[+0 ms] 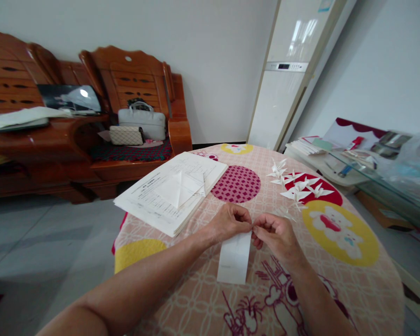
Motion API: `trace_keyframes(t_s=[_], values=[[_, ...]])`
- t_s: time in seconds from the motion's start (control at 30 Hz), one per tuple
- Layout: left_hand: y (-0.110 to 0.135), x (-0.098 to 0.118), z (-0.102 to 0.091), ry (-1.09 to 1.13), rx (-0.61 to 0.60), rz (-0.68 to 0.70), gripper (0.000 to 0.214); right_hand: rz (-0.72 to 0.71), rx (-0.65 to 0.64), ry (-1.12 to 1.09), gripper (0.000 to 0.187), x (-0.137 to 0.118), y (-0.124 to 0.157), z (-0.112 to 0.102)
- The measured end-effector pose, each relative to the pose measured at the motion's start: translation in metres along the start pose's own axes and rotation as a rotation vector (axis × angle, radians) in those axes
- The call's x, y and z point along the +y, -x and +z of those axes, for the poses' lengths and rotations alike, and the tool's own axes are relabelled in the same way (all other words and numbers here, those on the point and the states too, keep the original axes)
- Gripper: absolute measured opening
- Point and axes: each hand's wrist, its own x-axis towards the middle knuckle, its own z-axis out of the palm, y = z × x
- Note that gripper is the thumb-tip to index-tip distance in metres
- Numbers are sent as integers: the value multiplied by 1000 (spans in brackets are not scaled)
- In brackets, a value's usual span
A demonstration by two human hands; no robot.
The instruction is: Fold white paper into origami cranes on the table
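A white strip of paper [234,259] hangs down over the patterned tablecloth [336,280]. My left hand [229,224] and my right hand [278,235] both pinch its top edge, fingertips almost meeting. Several folded white paper cranes [297,184] lie beyond my right hand on the cloth. To the left of my hands lies a stack of printed sheets [171,193] with a folded white paper square on top.
A wooden sofa [91,121] stands at the back left with a white handbag [142,122] and a small quilted bag [126,135] on it. A tall white air conditioner [287,74] stands by the wall. At the right, a glass shelf [371,163] bears papers.
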Motion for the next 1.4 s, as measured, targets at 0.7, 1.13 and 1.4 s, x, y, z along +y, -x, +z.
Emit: trace_keyframes(t_s=[0.7,1.13,1.4], values=[[-1,-2,1,221,21,-178,16,-105,57,13,10,6,2,-2],[-2,-2,2,164,38,-164,18,-58,131,68,4,6,0,3],[-1,-3,3,240,51,-211,19,-114,154,65,4,4,2,6]])
